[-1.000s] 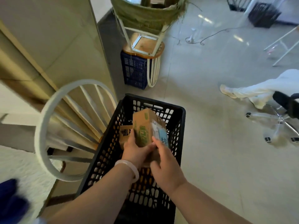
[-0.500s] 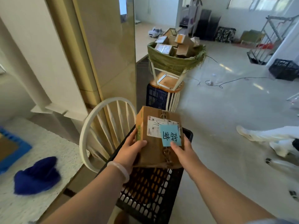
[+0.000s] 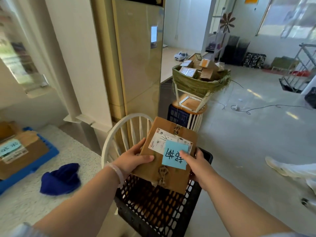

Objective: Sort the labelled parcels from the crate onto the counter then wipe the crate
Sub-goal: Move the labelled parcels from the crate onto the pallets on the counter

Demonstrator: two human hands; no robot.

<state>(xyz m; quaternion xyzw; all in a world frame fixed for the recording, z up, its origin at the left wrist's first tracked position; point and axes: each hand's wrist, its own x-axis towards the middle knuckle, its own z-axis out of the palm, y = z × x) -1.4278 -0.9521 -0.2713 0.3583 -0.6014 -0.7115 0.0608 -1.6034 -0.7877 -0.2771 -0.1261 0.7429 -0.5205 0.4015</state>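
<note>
Hands: left hand (image 3: 135, 159) and right hand (image 3: 196, 164) grasp parcel (image 3: 168, 173) above crate (image 3: 160, 207).
Left: sorting, wiping with cloth (image 3: 59, 179), frame's lower left.

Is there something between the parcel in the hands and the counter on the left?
Yes. The white chair back rises between the parcel, held over the crate, and the counter. A dark blue cloth lies on the counter beyond it.
</note>
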